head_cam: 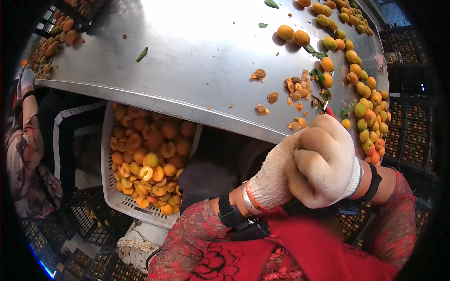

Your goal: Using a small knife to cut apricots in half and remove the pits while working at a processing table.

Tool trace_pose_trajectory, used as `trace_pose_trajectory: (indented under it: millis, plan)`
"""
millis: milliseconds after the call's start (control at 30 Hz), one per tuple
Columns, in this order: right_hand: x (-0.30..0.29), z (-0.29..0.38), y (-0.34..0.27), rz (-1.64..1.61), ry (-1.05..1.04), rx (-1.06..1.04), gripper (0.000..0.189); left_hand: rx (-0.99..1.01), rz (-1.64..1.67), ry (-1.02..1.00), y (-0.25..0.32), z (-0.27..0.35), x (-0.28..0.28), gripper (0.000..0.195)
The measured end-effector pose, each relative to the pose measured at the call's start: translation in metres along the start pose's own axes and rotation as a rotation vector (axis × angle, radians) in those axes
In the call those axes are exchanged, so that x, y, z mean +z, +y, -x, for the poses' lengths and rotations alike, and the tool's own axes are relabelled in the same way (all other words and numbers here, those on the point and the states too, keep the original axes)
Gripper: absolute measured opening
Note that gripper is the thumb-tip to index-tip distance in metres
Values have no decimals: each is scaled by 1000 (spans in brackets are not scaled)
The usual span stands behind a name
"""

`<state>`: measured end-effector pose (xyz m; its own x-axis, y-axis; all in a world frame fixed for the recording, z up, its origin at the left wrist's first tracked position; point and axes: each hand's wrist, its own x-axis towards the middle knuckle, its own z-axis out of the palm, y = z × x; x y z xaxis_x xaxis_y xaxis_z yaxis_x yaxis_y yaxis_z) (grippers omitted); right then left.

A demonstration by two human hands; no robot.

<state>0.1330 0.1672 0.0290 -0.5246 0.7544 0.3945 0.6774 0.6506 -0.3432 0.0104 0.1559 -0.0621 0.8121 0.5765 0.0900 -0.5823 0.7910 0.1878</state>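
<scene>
Both my hands wear white knit gloves and press together in front of my chest, at the metal table's near edge. My right hand (327,154) is closed around a tool with a red handle (329,111) and a curved metal end (318,96), which points over the table. My left hand (272,172) lies against the right one; its fingers are mostly hidden, so whether it holds anything is unclear. Just beyond the gloves lies a small pile of apricot pits (298,87) with bits of flesh. Whole apricots (365,105) line the table's right side.
Below the table's edge (168,112), a white plastic crate (109,189) holds halved apricots (147,172). A white bucket (135,251) stands under it. At left are another person's gloved hand (27,79) and more apricots (52,44). Black crates (409,130) stack at right.
</scene>
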Motion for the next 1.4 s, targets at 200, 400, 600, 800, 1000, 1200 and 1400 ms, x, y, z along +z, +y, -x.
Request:
trace_pose_trajectory:
  millis: [200,400,600,800,1000,1200,1400]
  plan:
    - [3,-2,2,-21,-33,-110,35,-4,-152,82,8,1,8,35]
    - [6,2,10,-83,-92,-164,32,-1,-262,145,6,0,8,35]
    - [-2,10,33,-183,17,11,32,108,-572,206,11,-11,6,34]
    - [-3,55,1,-512,557,778,16,68,-404,252,9,-21,10,36]
    - [9,87,-25,-696,659,953,39,33,-804,250,2,-24,21,64]
    - [9,98,-23,-621,644,1021,34,125,-1146,244,-7,-28,24,73]
    - [4,115,-35,-596,659,1036,34,166,-1257,238,-19,-24,25,67]
